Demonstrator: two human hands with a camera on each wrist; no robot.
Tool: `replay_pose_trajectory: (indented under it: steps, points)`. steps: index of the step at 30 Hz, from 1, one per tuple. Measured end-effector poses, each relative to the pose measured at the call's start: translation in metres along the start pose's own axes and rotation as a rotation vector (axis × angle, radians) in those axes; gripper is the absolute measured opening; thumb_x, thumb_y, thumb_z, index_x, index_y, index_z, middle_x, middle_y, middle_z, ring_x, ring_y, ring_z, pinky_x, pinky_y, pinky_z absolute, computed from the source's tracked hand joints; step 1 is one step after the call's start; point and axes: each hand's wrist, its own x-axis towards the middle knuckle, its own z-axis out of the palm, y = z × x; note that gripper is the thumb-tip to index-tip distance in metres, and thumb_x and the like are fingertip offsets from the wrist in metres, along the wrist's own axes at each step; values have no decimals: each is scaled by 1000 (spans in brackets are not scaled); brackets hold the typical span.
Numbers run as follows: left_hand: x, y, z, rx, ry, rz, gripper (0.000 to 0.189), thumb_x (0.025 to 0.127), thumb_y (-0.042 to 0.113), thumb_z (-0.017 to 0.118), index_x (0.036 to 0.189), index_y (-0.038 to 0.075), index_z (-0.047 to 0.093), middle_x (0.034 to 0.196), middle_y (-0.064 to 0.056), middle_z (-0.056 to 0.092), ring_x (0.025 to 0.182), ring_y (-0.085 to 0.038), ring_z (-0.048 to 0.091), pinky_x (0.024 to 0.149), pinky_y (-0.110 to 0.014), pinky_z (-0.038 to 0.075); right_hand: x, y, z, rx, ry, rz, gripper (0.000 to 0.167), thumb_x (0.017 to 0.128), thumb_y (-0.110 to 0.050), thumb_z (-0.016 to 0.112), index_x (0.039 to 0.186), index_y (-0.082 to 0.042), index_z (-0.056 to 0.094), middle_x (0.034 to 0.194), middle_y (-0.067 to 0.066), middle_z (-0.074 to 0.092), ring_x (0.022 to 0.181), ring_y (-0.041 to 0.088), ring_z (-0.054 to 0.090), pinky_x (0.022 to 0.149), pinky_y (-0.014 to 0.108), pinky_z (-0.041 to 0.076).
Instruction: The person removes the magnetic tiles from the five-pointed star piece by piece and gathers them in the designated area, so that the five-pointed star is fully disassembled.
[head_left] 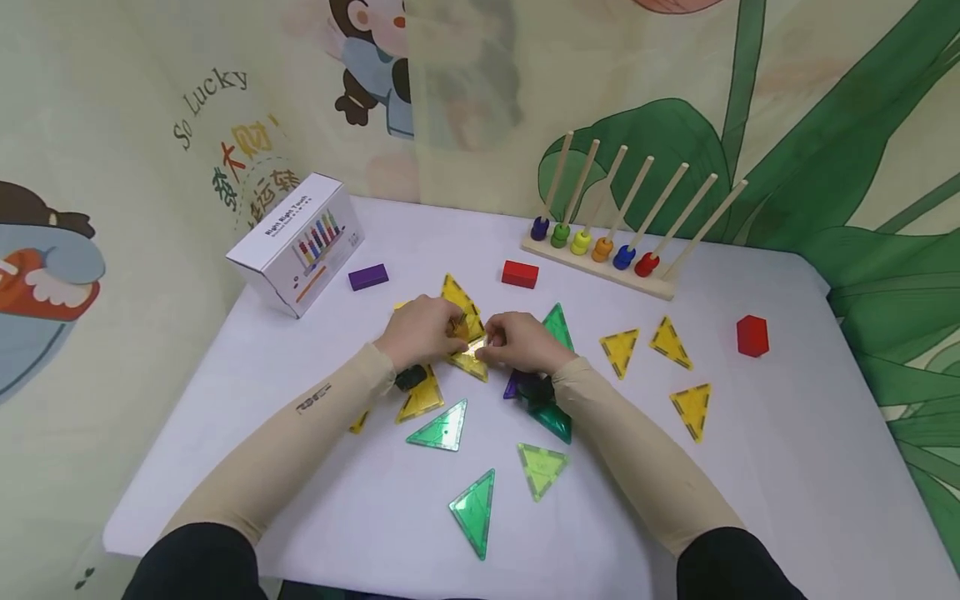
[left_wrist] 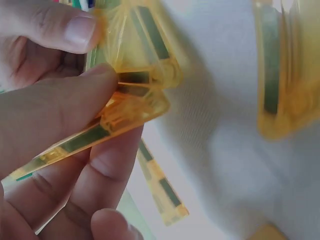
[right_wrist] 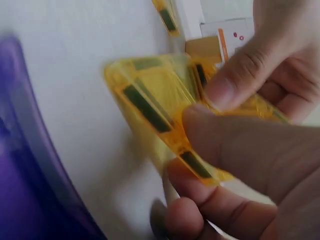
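Note:
Over the middle of the table my left hand pinches a yellow triangular magnetic tile between thumb and fingers. My right hand grips another yellow tile by its edge, and the two tiles meet at their edges between the hands. Dark magnet strips show through the clear yellow frames. Just beyond the hands lies a yellow tile. Another yellow tile lies below my left wrist. Near my right wrist are a green tile and a purple tile, the latter partly hidden in the head view.
Green triangles and a lime one lie nearer me. Several yellow triangles and a red hexagonal block are to the right. Farther back stand a white box and a peg stand, with purple and red blocks.

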Motion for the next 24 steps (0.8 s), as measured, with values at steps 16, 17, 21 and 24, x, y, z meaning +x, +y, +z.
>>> replay_pose_trajectory:
  steps: [16, 17, 21, 24]
  points:
    - [17, -18, -15, 25, -185, 48, 17, 100, 17, 64, 112, 8, 71, 98, -6, 71, 83, -19, 59, 78, -32, 48, -9, -13, 12, -103, -29, 88, 26, 91, -37, 79, 88, -12, 72, 68, -2, 54, 68, 16, 52, 65, 26, 38]
    - [19, -18, -14, 35, -205, 55, 20, 100, 17, 64, 116, 7, 70, 100, -7, 71, 84, -19, 59, 79, -32, 49, -9, -14, 14, -120, -36, 86, 27, 91, -38, 79, 86, -13, 71, 67, -2, 54, 69, 16, 53, 66, 26, 38]
    - [23, -16, -8, 91, -211, 40, 33, 100, 19, 64, 131, 7, 65, 113, -9, 73, 91, -21, 61, 85, -35, 53, -9, -16, 19, -168, -44, 75, 33, 90, -43, 80, 78, -14, 68, 64, -3, 52, 67, 16, 54, 63, 26, 36]
    - [23, -12, -4, 131, -168, 25, 40, 98, 21, 67, 137, 11, 63, 120, -9, 73, 98, -24, 62, 88, -38, 55, -8, -18, 22, -192, -19, 75, 38, 88, -46, 80, 73, -15, 65, 62, -4, 51, 64, 15, 55, 60, 26, 34]
